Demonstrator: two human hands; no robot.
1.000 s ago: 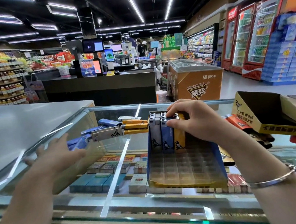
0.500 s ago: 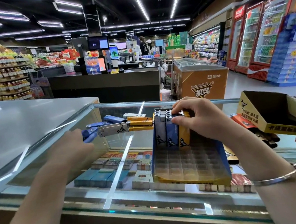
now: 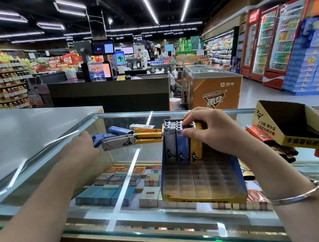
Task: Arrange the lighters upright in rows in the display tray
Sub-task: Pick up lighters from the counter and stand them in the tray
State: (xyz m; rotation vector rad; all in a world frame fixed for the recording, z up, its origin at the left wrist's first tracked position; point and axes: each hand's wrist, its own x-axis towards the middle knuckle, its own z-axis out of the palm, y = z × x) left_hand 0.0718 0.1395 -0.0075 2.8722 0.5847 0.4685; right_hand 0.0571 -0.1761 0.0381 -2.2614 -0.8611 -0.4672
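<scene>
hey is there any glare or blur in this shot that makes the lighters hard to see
Head view: ceiling-light streaks glare across the glass counter, one crossing below the loose lighters; the upright lighters in the display tray are sharp; the frame's right edge smears; wide-angle distortion bends the counter edges.

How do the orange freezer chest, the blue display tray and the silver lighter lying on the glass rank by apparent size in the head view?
1. orange freezer chest
2. blue display tray, a close second, though nearer
3. silver lighter
</scene>
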